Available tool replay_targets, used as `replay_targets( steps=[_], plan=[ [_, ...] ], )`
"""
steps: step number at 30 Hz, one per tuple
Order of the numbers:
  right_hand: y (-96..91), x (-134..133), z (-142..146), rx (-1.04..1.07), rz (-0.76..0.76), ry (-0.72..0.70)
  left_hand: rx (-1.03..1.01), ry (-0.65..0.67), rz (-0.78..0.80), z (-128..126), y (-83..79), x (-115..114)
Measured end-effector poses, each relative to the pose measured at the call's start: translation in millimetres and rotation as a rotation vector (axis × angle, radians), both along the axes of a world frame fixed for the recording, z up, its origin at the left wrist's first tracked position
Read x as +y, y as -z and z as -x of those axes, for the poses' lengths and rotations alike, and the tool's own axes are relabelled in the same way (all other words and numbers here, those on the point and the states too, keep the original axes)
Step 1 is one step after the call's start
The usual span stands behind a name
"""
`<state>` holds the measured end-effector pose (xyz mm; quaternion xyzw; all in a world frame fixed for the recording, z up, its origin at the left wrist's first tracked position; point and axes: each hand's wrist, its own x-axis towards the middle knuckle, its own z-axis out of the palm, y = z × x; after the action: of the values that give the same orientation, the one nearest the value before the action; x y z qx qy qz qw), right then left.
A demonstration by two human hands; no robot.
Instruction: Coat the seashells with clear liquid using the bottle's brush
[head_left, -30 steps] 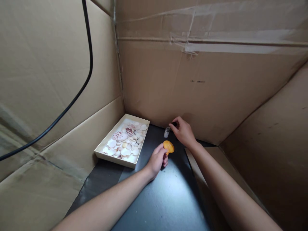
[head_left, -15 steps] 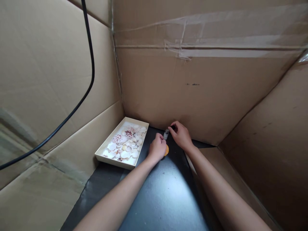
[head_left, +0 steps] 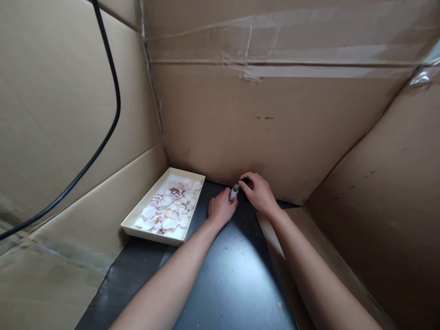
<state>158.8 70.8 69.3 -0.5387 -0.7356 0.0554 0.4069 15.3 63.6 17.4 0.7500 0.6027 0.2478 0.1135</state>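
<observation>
My left hand [head_left: 221, 208] is closed around a small bottle [head_left: 233, 194] with a pale body and a greyish, clear-looking top. The bottle leans slightly to the right. A sliver of something orange [head_left: 231, 202] peeks out beside the fingers, mostly hidden by them. Just right of the bottle top, my right hand [head_left: 260, 193] pinches a small black piece [head_left: 245, 180] that looks like a cap. Its fingertips are very near the bottle top; I cannot tell whether they touch.
A shallow cream tray [head_left: 151, 237] full of white and brown-striped seashells [head_left: 168, 206] stands left of my hands on the black tabletop [head_left: 220, 275]. Cardboard walls [head_left: 220, 128] surround the table. A black cable [head_left: 112, 123] hangs at the left.
The view has shifted a little to the right. My left hand has turned around the bottle, which now tilts more. The orange ridged shell beside that hand is now almost covered.
</observation>
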Motion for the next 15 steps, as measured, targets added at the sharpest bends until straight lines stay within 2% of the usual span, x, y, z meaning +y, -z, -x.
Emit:
replay_targets(
  steps=[8,15],
  plan=[
    [-17.6,-5.5,-11.0,-0.052,-0.003,-0.027,-0.117,0.12,-0.12,-8.1,-1.9,-6.6],
    [-22.3,-8.9,-12.7,-0.089,0.054,-0.07,-0.188,0.109,-0.148,-8.5,-1.1,-6.3]
  ],
)
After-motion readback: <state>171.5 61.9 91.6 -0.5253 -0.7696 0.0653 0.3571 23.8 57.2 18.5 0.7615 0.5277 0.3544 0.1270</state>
